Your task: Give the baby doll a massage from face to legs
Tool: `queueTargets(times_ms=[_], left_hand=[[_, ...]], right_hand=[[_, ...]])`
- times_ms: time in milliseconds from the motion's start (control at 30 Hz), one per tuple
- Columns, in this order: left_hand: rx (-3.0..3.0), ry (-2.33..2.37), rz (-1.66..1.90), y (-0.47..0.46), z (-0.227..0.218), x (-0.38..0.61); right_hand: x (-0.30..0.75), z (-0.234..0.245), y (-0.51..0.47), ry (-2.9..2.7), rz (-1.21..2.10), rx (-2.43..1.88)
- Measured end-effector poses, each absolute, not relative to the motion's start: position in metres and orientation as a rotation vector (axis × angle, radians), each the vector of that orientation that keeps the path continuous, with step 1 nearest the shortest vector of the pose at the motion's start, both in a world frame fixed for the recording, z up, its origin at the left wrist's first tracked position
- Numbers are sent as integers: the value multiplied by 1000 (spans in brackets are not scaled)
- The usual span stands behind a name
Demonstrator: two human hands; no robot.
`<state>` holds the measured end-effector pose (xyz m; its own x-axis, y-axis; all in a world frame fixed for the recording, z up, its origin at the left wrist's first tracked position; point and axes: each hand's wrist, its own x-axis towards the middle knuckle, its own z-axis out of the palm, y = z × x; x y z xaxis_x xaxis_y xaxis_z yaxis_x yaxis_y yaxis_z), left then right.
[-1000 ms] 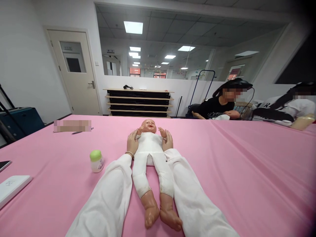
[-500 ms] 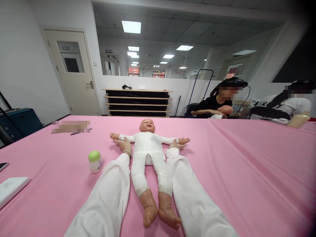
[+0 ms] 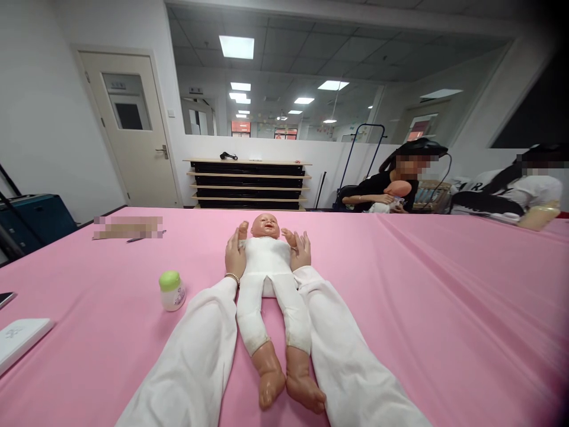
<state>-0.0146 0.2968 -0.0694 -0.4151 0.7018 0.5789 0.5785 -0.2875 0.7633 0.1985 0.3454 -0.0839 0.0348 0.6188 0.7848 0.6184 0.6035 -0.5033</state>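
Left hand and right hand, fingers open and ungripping, flank the doll, supine near the far edge of the pink tabletop, its arms now folded in from outspread.

The left hand partly hides the doll's arm. White sleeves run off the bottom edge, the left edge cuts off a flat white case, a pixelated patch blurs something on the pink worktop, and the print on the green-lidded jar is too small to read.
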Motion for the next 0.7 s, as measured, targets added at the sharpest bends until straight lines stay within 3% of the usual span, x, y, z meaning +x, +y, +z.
queueTargets(times_ms=[367,700], left_hand=[[1970,1815,1498,299,-71,-15],[1864,1765,1638,303,-76,-18]], right_hand=[[188,-82,343,-1868,-53,-1067],[194,-93,355,-1744,10,-1030]])
